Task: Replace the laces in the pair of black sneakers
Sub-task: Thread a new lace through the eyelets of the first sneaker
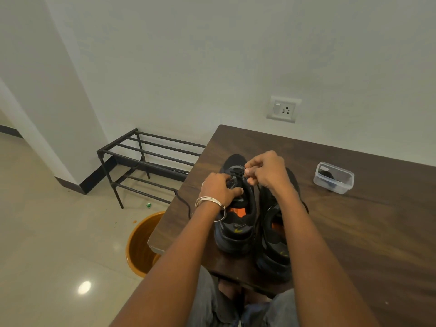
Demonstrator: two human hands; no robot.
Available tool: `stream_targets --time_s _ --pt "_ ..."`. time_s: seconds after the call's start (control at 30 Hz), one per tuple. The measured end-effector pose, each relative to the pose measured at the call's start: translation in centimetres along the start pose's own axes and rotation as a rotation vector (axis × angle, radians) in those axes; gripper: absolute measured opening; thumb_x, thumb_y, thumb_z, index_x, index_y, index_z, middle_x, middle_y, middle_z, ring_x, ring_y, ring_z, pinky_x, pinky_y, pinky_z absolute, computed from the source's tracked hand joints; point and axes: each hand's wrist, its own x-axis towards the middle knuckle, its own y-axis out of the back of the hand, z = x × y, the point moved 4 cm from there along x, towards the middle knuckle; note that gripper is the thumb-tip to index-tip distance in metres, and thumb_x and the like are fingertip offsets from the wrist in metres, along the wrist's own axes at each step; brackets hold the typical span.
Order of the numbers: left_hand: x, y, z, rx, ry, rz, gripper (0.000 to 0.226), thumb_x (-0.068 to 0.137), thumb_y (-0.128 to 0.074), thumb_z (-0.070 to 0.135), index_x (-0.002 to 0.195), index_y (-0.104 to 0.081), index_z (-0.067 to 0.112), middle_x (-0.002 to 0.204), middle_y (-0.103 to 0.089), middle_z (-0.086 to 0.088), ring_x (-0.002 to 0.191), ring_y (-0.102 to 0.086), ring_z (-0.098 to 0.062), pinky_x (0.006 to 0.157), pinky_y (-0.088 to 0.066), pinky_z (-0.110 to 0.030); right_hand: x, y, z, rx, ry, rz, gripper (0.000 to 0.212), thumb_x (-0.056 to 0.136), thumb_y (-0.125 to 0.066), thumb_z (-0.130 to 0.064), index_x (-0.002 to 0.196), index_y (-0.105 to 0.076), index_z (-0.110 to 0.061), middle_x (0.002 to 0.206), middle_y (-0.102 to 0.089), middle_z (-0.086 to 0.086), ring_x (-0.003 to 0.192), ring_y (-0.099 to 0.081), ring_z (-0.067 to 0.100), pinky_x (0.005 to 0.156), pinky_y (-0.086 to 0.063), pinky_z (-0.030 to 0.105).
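Left hand [220, 188] grips left sneaker [236, 223] (tongue area); right hand [265, 169] pinches black lace [238, 173].

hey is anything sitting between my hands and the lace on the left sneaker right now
Nothing visible does. The right hand already pinches the lace over the left sneaker, and the left hand grips that shoe's tongue area. The plastic container sits off to the right.

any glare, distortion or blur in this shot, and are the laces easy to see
Head view: one bright glare spot on the floor tiles; wide-angle bending curves the wall edges and table; light is dim and even, shadows soft. The black lace on the left sneaker is hard to make out, dark on dark, between the left hand and right hand.
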Motion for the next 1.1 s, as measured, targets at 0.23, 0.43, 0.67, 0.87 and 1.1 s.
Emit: stream_targets --time_s 0.23,0.43,0.67,0.87,1.1 --pt "0.3 0.2 0.1 0.064 -0.032 0.035 0.038 0.086 -0.066 0.035 0.121 -0.066 0.020 0.102 -0.066 -0.006 0.087 -0.063 -0.019 0.075 -0.053 -0.031 2.0 -2.9 1.3 -0.205 0.016 0.008 0.010 0.086 -0.074 -0.015 0.082 -0.075 -0.006 0.087 -0.071 0.006 0.088 -0.066 0.017 0.084 -0.055 0.034" --pt "0.3 0.8 0.0 0.076 -0.034 0.082 0.025 0.092 -0.057 0.031 0.109 -0.072 0.021 0.097 -0.069 -0.003 0.081 -0.058 -0.015 0.070 -0.043 -0.027 2.8 -5.0 1.8 -0.347 0.029 -0.032 0.014 0.092 -0.058 -0.016 0.092 -0.066 -0.004 0.098 -0.067 0.018 0.090 -0.065 0.033 0.082 -0.056 0.047" --pt "0.3 1.3 -0.4 0.056 0.005 0.085 0.028 0.094 -0.055 0.033 0.117 -0.069 0.026 0.108 -0.070 -0.004 0.097 -0.064 -0.023 0.081 -0.048 -0.032 2.1 -6.2 1.9 -0.303 -0.025 -0.029 0.015 0.092 -0.049 -0.013 0.085 -0.061 -0.007 0.095 -0.064 0.018 0.085 -0.061 0.032 0.064 -0.043 0.036" --pt "0.5 1.4 -0.6 0.024 0.007 0.045 0.030 0.091 -0.061 0.035 0.119 -0.067 0.028 0.112 -0.069 0.000 0.099 -0.064 -0.018 0.085 -0.049 -0.030 2.6 -6.9 3.4 -0.059 -0.198 0.055 0.020 0.089 -0.051 -0.017 0.083 -0.068 -0.010 0.096 -0.069 0.014 0.092 -0.064 0.032 0.082 -0.055 0.046" --pt "0.8 1.1 -1.0 0.007 -0.008 -0.013 0.033 0.088 -0.065 0.036 0.119 -0.068 0.028 0.110 -0.070 -0.001 0.094 -0.064 -0.018 0.084 -0.053 -0.032 2.5 -7.1 3.9 0.036 -0.298 0.080 0.025 0.087 -0.052 -0.017 0.099 -0.070 -0.005 0.104 -0.068 0.015 0.099 -0.063 0.032 0.086 -0.055 0.047"
